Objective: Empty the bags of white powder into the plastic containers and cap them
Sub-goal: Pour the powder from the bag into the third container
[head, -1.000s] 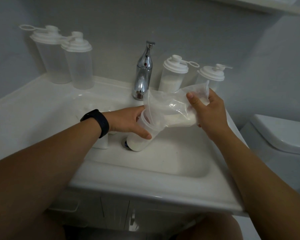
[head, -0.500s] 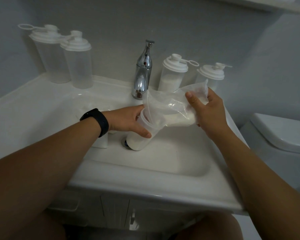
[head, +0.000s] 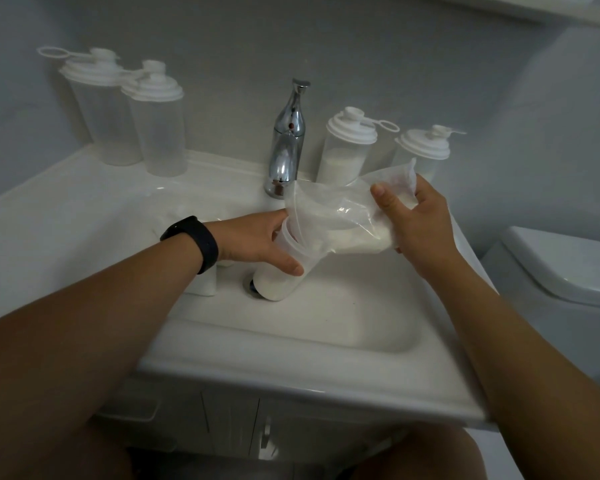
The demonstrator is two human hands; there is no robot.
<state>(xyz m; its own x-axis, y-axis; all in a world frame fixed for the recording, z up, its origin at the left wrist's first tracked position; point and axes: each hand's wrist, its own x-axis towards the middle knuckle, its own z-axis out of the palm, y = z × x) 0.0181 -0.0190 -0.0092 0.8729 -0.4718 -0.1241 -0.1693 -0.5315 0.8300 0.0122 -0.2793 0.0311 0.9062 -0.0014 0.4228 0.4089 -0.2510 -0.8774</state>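
Gripping the open container (head: 284, 268) with the left hand (head: 257, 242), right hand (head: 420, 223) clutches the powder bag (head: 340, 220), mouth tucked inside the rim.

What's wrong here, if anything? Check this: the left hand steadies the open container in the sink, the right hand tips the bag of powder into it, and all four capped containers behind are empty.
One thing is wrong. In the head view the capped container right of the faucet holds white powder, so not all four are empty. The rest stands: the left hand steadies the open container in the sink, and the right hand tips the bag.
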